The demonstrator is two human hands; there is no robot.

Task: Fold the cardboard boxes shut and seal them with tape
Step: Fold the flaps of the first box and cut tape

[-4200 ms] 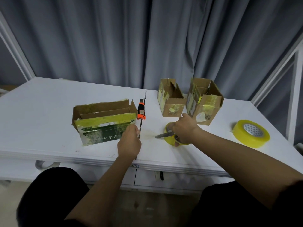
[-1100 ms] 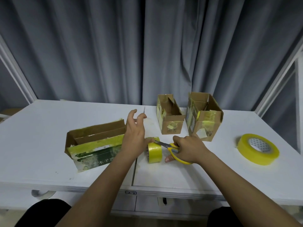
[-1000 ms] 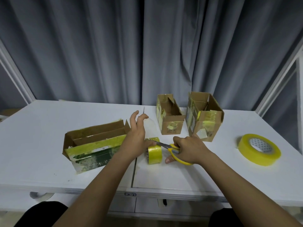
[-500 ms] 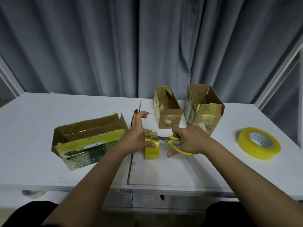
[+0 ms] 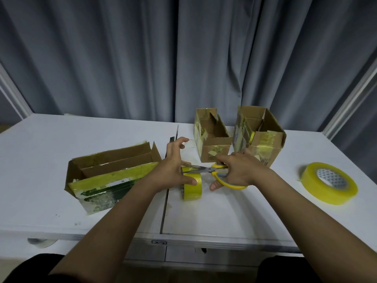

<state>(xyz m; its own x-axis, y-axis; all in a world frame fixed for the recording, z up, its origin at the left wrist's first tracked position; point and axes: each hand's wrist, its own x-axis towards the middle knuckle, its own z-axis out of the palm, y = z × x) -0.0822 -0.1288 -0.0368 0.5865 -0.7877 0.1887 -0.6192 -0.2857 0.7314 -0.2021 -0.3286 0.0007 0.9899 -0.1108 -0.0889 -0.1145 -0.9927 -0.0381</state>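
Three cardboard boxes sit on the white desk (image 5: 51, 152), and none is closed yet. The long box (image 5: 110, 176) at the left, with green print on its front, has its flaps standing up and yellow tape along its near edge. The small box (image 5: 212, 137) and the tall box (image 5: 259, 135) toward the back are also open at the top, both patched with scraps of old yellow tape on their sides.

The work at hand is cutting tape. The left hand (image 5: 173, 172) steadies the small roll (image 5: 191, 185), which stands on edge near the desk's middle seam; its thumb presses on the roll's top while the fingers are lifted and seem to pinch a clear strip pulled off the roll, though the strip is hard to make out. The right hand (image 5: 238, 170) grips the yellow-handled scissors (image 5: 214, 172), fingers through the loops, the blades pointing left over the roll. Whether the blades are apart or closed I cannot tell.

A second, larger roll (image 5: 330, 183) lies flat at the right, well apart from everything else.

By my reckoning the job is in its early part: a strip is about to be cut, but all three boxes still need their flaps folded down and sealed.
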